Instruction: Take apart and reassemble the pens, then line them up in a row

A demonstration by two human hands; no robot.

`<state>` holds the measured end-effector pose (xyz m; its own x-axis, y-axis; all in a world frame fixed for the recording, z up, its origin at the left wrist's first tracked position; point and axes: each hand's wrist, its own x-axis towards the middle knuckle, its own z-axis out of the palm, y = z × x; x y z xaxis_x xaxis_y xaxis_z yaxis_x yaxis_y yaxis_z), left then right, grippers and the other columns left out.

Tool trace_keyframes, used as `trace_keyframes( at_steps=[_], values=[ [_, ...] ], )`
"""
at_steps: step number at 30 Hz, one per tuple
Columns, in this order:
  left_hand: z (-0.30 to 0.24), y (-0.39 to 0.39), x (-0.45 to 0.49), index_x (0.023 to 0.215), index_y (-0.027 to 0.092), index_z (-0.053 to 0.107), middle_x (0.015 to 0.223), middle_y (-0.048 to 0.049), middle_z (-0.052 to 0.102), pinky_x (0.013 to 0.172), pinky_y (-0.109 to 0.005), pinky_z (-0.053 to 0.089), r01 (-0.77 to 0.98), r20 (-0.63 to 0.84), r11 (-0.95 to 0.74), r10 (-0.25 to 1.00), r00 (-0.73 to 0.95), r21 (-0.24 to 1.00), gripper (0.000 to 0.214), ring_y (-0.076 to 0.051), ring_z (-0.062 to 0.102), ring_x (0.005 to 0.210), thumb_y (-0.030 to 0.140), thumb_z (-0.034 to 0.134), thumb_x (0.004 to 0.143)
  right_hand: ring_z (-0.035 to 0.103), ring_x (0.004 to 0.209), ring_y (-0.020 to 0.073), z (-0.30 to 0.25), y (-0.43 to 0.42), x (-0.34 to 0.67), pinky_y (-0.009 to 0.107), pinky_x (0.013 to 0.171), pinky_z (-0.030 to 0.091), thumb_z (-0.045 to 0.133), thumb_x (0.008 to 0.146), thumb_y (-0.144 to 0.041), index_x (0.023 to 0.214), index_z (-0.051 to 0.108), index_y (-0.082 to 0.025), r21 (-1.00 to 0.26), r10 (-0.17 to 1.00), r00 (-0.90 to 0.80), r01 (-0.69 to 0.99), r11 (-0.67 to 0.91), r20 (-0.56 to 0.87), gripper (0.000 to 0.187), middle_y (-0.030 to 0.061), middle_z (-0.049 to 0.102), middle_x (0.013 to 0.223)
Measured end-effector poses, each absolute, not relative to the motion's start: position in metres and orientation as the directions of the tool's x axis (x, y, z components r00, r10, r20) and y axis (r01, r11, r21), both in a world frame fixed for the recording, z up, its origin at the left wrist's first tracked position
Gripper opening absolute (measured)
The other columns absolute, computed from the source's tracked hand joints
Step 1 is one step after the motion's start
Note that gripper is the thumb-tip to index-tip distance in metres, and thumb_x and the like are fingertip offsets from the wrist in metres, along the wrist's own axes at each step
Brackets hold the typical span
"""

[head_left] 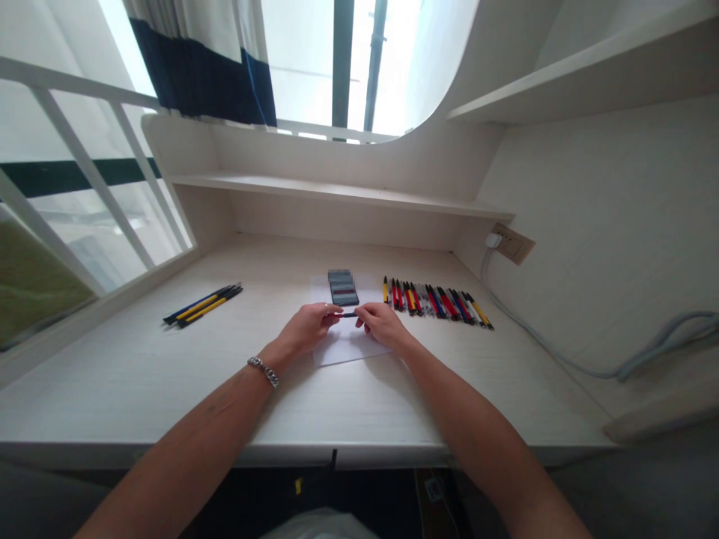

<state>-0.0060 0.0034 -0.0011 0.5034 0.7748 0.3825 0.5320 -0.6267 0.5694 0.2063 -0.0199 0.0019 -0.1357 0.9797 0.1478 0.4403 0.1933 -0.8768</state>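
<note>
Between my two hands lies a thin pen (348, 315), dark along the middle with a red part at its left end. My left hand (316, 323) is closed on the red end, and my right hand (382, 322) pinches the dark end. Both hands are over a white sheet of paper (342, 353) on the desk. Just beyond my fingers rests a small dark flat case (343, 293) with a greyish, blurred top. To the right, a row of several pens (443, 303) in red, yellow, blue, black and white lies side by side.
On the left of the white desk (140, 397) lies a small bundle of yellow, blue and black pens (203, 305). A low shelf (337, 191) runs along the back. A wall socket (512, 244) with a plugged cable (539, 333) is at the right.
</note>
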Motion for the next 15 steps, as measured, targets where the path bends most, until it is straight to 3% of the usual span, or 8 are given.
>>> trace_keyframes(
  at_steps=[2, 5, 10, 13, 15],
  values=[
    [0.0002, 0.0024, -0.0057, 0.113, 0.018, 0.074, 0.104, -0.0102, 0.077, 0.081, -0.031, 0.052, 0.539, 0.379, -0.621, 0.780, 0.498, 0.569, 0.030, -0.023, 0.071, 0.091, 0.028, 0.056, 0.091, 0.058, 0.060, 0.0120, 0.0004, -0.0193, 0.2056, 0.023, 0.059, 0.044, 0.066, 0.082, -0.028, 0.087, 0.073, -0.015, -0.885, 0.971, -0.129, 0.401, 0.239, 0.204, 0.016, 0.0026, 0.069, 0.073],
    [0.0025, 0.0008, -0.0052, 0.114, 0.018, 0.073, 0.102, -0.0102, 0.077, 0.079, -0.030, 0.052, 0.552, 0.374, -0.614, 0.786, 0.491, 0.565, 0.031, -0.022, 0.070, 0.087, 0.028, 0.057, 0.091, 0.062, 0.070, 0.0131, -0.0011, -0.0186, 0.2062, 0.024, 0.065, 0.046, 0.075, 0.074, -0.027, 0.103, 0.071, -0.016, -0.886, 0.964, -0.110, 0.381, 0.266, 0.242, 0.031, 0.0046, 0.072, 0.091],
    [0.0044, -0.0009, -0.0046, 0.122, 0.017, 0.070, 0.098, -0.0096, 0.077, 0.075, -0.029, 0.051, 0.572, 0.367, -0.611, 0.790, 0.492, 0.548, 0.036, -0.021, 0.070, 0.083, 0.029, 0.055, 0.092, 0.053, 0.055, 0.0117, -0.0003, -0.0188, 0.2065, 0.024, 0.055, 0.039, 0.054, 0.091, -0.038, 0.077, 0.072, -0.014, -0.856, 0.973, -0.139, 0.464, 0.229, 0.185, 0.033, 0.0021, 0.064, 0.064],
    [0.0050, -0.0017, -0.0044, 0.122, 0.018, 0.070, 0.101, -0.0096, 0.076, 0.078, -0.029, 0.051, 0.568, 0.364, -0.617, 0.784, 0.504, 0.544, 0.036, -0.021, 0.069, 0.085, 0.029, 0.053, 0.092, 0.056, 0.060, 0.0128, -0.0006, -0.0184, 0.2055, 0.024, 0.059, 0.041, 0.062, 0.082, -0.029, 0.084, 0.073, -0.015, -0.867, 0.963, -0.125, 0.418, 0.271, 0.241, 0.018, 0.0009, 0.066, 0.067],
    [0.0050, -0.0017, -0.0042, 0.122, 0.020, 0.070, 0.104, -0.0092, 0.076, 0.079, -0.029, 0.050, 0.562, 0.362, -0.627, 0.775, 0.518, 0.539, 0.036, -0.021, 0.069, 0.087, 0.029, 0.052, 0.093, 0.058, 0.064, 0.0135, -0.0010, -0.0179, 0.2061, 0.025, 0.063, 0.043, 0.066, 0.076, -0.026, 0.089, 0.074, -0.016, -0.877, 0.958, -0.109, 0.386, 0.287, 0.266, 0.018, 0.0008, 0.067, 0.071]
  ],
)
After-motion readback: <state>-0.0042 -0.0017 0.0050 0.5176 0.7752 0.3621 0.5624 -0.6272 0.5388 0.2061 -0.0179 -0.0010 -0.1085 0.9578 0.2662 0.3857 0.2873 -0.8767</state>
